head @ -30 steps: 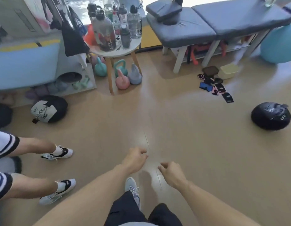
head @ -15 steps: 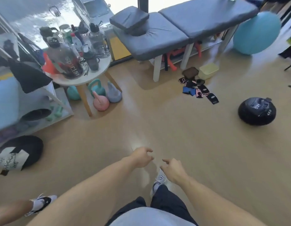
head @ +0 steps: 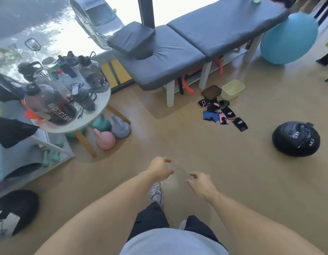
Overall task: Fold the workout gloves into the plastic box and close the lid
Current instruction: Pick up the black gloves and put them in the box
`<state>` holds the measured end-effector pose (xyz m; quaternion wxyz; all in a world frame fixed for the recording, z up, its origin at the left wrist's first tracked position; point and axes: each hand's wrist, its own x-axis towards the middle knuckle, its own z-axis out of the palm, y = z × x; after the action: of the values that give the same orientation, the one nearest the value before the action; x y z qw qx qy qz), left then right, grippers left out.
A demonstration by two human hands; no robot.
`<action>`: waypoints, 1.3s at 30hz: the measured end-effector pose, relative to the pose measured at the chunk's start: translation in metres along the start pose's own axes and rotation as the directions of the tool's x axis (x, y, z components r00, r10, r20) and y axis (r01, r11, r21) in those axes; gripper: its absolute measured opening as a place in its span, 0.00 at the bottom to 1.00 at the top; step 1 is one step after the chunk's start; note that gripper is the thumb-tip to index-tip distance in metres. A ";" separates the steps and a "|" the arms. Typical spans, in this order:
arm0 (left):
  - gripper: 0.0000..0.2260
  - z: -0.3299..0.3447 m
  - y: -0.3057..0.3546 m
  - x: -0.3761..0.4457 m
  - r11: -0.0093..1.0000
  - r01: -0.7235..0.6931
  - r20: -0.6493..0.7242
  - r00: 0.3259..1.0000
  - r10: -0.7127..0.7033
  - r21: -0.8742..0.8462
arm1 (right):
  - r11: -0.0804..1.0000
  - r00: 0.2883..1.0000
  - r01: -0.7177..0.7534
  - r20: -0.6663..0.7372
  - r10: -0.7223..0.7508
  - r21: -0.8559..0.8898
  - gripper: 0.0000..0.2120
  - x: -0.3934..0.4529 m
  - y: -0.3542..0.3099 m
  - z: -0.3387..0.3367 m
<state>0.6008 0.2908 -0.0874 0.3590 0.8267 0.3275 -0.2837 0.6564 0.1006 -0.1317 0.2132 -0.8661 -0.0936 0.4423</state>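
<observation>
Several workout gloves (head: 223, 114), black, blue and pink, lie scattered on the floor by the bench leg. Just behind them stands a pale yellow plastic box (head: 232, 89), open, with its dark brown lid (head: 211, 92) lying beside it on the left. My left hand (head: 159, 170) and my right hand (head: 200, 184) hang in front of me over bare floor, well short of the gloves. Both hands hold nothing, with fingers loosely curled and apart.
A grey padded bench (head: 192, 43) stands behind the box. A black 4 kg medicine ball (head: 295, 138) sits right of the gloves, a blue exercise ball (head: 288, 37) beyond. At left, a round table (head: 97, 111) carries bottles, kettlebells (head: 111, 133) beneath.
The view has swung right and moved forward, so the gloves and box look nearer. The other person's legs at left have left the view. My fingers have spread a little.
</observation>
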 end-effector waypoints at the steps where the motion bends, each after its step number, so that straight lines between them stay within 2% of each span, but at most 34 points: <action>1: 0.25 -0.007 0.006 0.016 1.000 -0.010 0.010 1.000 0.010 0.006 | 1.000 1.000 -0.012 0.006 0.012 -0.002 0.26 0.014 -0.005 -0.005; 7: 0.17 -0.076 0.036 0.119 0.976 -0.206 -0.067 0.975 0.211 0.070 | 0.996 0.995 -0.088 0.049 0.087 0.025 0.27 0.096 -0.049 -0.051; 13: 0.18 -0.134 0.090 0.221 0.932 -0.253 0.086 0.967 0.238 0.261 | 0.967 0.984 -0.174 -0.011 0.179 0.188 0.26 0.162 -0.085 -0.111; 18: 0.19 -0.144 0.161 0.276 0.896 -0.323 0.181 0.943 0.279 0.305 | 0.923 0.967 -0.242 -0.008 0.256 0.300 0.23 0.203 -0.093 -0.153; 22: 0.19 -0.143 0.225 0.317 0.879 -0.356 0.262 0.924 0.280 0.318 | 0.928 0.972 -0.229 0.019 0.234 0.294 0.19 0.236 -0.081 -0.203; 26: 0.18 -0.160 0.306 0.350 0.865 -0.379 0.151 0.925 0.348 0.329 | 0.930 0.974 -0.188 -0.065 0.219 0.315 0.25 0.264 -0.065 -0.293; 30: 0.17 -0.170 0.378 0.377 0.821 -0.440 0.132 0.897 0.422 0.364 | 0.894 0.943 -0.170 -0.195 0.270 0.415 0.24 0.283 -0.042 -0.376; 33: 0.18 -0.156 0.431 0.393 0.786 -0.493 0.161 0.868 0.469 0.373 | 0.857 0.921 -0.182 -0.221 0.320 0.483 0.24 0.290 -0.020 -0.418; 39: 0.18 -0.115 0.523 0.437 0.750 -0.556 0.284 0.830 0.480 0.358 | 0.786 0.897 -0.246 -0.174 0.407 0.567 0.25 0.313 0.025 -0.471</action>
<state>1.2897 0.2519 -0.1150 0.2613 0.9146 -0.0180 -0.3081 1.2205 0.0536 -0.1265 0.3748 -0.8304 0.2171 0.3504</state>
